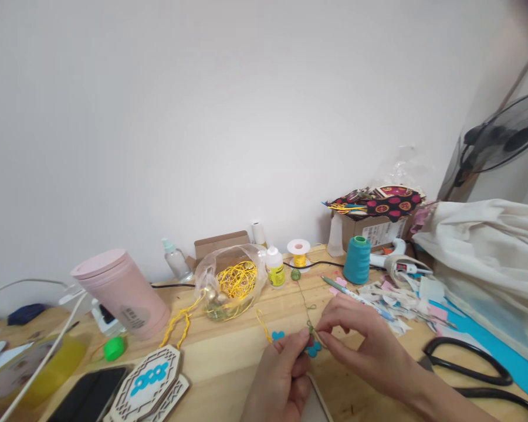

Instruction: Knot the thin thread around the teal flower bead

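Note:
My left hand is closed, thumb against fingers, pinching a green thread where it bunches at the fingertips. My right hand meets it from the right, thumb and forefinger pinched on the same thread. The thread runs back to a small green ball. Blue flower shapes show beside and behind my left fingers, and a yellow cord loop sticks out past them. A pale flat panel edge shows below the left hand; whether the hand holds it, I cannot tell.
Black-handled scissors and paper scraps lie to the right, near a teal thread cone. Behind are a glue bottle, a yellow thread spool and a plastic bag. Left are a pink tumbler, octagonal wooden panels and a phone.

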`<state>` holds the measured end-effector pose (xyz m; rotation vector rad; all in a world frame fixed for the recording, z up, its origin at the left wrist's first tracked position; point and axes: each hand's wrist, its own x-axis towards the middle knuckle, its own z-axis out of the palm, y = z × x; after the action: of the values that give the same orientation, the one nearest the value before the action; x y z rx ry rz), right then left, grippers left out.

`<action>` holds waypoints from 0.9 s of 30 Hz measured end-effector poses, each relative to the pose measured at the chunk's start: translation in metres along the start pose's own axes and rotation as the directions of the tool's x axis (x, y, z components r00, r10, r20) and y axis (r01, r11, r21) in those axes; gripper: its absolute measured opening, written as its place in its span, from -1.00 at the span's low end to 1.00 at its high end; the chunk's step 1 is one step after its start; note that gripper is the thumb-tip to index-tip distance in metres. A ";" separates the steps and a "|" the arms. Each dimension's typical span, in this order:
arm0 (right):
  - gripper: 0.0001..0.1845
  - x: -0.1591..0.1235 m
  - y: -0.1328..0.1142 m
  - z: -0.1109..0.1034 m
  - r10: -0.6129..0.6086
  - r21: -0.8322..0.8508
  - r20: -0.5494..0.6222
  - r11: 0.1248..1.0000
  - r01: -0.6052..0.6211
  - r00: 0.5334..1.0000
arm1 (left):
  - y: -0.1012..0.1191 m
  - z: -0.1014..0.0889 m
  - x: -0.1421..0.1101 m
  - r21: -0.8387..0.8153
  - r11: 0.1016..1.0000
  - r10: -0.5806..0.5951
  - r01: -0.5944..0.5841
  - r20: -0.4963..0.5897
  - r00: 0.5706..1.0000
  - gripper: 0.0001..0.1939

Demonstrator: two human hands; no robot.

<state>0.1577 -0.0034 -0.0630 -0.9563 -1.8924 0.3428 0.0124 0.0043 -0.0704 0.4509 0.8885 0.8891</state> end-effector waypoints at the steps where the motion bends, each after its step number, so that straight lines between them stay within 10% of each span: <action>1: -0.87 0.000 0.000 -0.001 0.032 0.016 0.000 0.999 -0.032 0.999 | 0.000 0.000 0.000 0.007 1.000 -0.002 0.002 0.000 1.000 -0.67; 19: -0.88 -0.002 0.002 0.003 -0.107 -0.179 -0.021 0.979 0.101 0.994 | -0.002 -0.004 0.001 0.268 0.948 0.175 -0.169 0.001 0.984 -0.75; 27: -0.86 -0.003 0.000 0.003 0.015 -0.097 -0.036 0.995 -0.018 0.999 | -0.001 -0.002 -0.003 0.285 0.948 0.142 -0.142 0.020 0.990 -0.73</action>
<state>0.1558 -0.0051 -0.0663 -1.0364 -1.8842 0.2436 0.0105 0.0016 -0.0710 0.7733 0.9992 0.8951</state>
